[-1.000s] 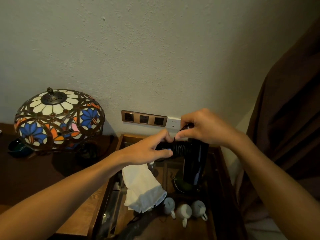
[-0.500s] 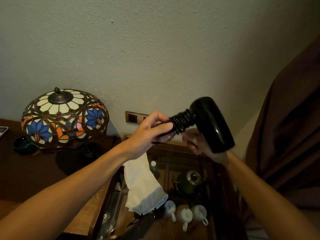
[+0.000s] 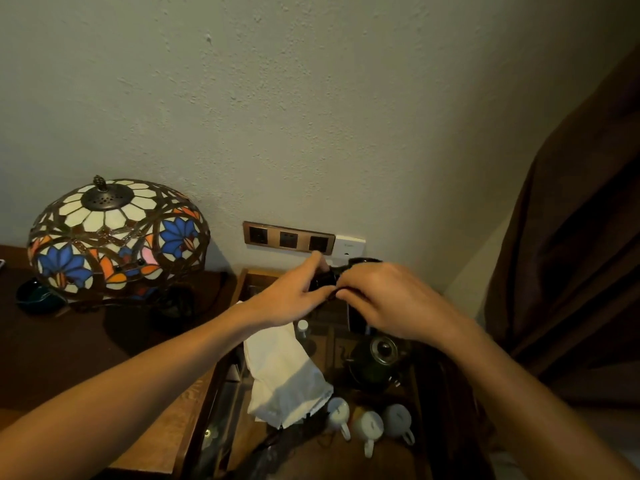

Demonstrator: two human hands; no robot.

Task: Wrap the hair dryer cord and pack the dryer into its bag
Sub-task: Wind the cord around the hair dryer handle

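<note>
The black hair dryer (image 3: 360, 263) is held in front of the wall sockets, mostly hidden behind my hands. My left hand (image 3: 294, 296) grips its handle, where the black cord (image 3: 323, 280) is wound in coils. My right hand (image 3: 388, 299) covers the dryer's body, and its fingertips pinch the cord beside the left hand. A white cloth bag (image 3: 284, 372) hangs down below my left wrist, over the tray.
A stained-glass lamp (image 3: 114, 237) stands on the dark wooden table at left. Below my hands a wooden tray (image 3: 242, 278) holds a dark kettle (image 3: 375, 358), three white cups (image 3: 369, 422) and a small bottle (image 3: 302, 327). Brown curtain (image 3: 571, 254) at right; wall sockets (image 3: 289, 237) behind.
The dryer, raised with its head up at right half a second ago, has come down in front of the sockets. My right hand moved from under it to over it.
</note>
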